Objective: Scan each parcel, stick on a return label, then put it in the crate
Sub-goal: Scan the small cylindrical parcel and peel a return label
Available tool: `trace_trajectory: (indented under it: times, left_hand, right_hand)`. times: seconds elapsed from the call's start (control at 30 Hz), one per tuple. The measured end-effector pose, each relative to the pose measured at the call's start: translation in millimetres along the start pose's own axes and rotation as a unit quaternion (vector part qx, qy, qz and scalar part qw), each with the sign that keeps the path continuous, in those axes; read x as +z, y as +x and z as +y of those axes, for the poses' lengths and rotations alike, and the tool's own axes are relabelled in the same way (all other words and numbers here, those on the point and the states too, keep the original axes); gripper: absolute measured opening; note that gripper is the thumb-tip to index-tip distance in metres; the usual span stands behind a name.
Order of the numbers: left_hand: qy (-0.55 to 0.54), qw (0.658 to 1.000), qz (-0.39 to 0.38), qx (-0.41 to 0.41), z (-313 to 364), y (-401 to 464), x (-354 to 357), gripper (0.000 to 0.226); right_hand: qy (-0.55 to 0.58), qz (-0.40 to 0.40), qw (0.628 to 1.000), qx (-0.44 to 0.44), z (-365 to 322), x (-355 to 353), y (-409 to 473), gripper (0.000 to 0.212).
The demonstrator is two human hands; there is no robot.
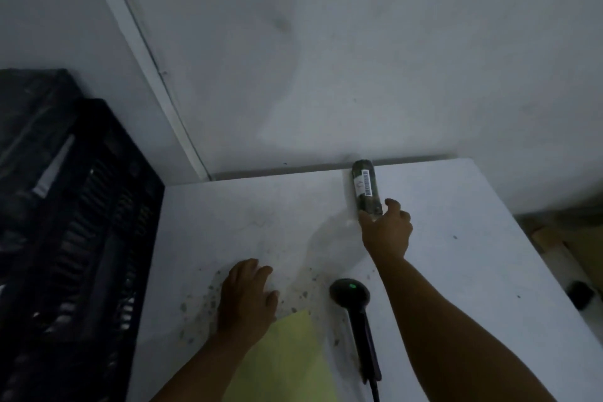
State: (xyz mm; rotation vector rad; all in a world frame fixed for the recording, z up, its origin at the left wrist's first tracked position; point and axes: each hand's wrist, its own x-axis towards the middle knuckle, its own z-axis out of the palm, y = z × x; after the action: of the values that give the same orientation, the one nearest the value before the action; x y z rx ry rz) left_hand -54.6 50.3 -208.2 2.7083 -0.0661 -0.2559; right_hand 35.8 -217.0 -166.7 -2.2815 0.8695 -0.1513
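A: Right hand (388, 232)?
B: Stretched out to the parcel (365, 188) — thumb and fingers curled round its near end, at the table's (456, 199) far edge by the wall.
A: Left hand (246, 295)?
B: Flat, fingers relaxed, palm down on the table — beside the yellow sheet (290, 359) and scanner (354, 300).

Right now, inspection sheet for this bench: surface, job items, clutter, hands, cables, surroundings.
Surface: white table, speckled with debris near the front.
Job's things: dark wrapped parcel with barcode label at the far edge; black scanner, green light on; black crate at left.
Clutter: yellow sheet at the front.
Hands: right hand grips the parcel's near end; left hand rests flat on the table.
Cables: scanner lead runs off the bottom.
Surroundings: white wall; dark, blurred object at right.
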Motion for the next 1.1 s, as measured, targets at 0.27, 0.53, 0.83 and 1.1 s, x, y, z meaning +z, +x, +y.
trace_trajectory:
  times: [0.27,0.53,0.83,1.1]
  left_hand:
    - [-0.030,0.999,0.041,0.010,-11.3,0.7,12.1,0.043]
    - [-0.131,0.991,0.001,-0.014,-15.0,9.9,-6.5,0.041]
    - [-0.490,0.856,0.079,-0.146,-19.0,-3.8,-72.6,0.040]
    - [-0.534,0.829,0.036,-0.163,-42.7,-42.9,-73.3,0.022]
  right_hand:
    - [0.032,-0.073,0.995,0.051,1.2,24.1,26.9,0.058]
    - [0.054,-0.130,0.986,-0.094,-30.1,7.2,-19.0,0.050]
    - [0.013,-0.314,0.922,-0.225,-42.0,-20.3,-119.9,0.054]
    - [-0.012,-0.348,0.903,-0.252,-19.8,-27.9,-150.6,0.060]
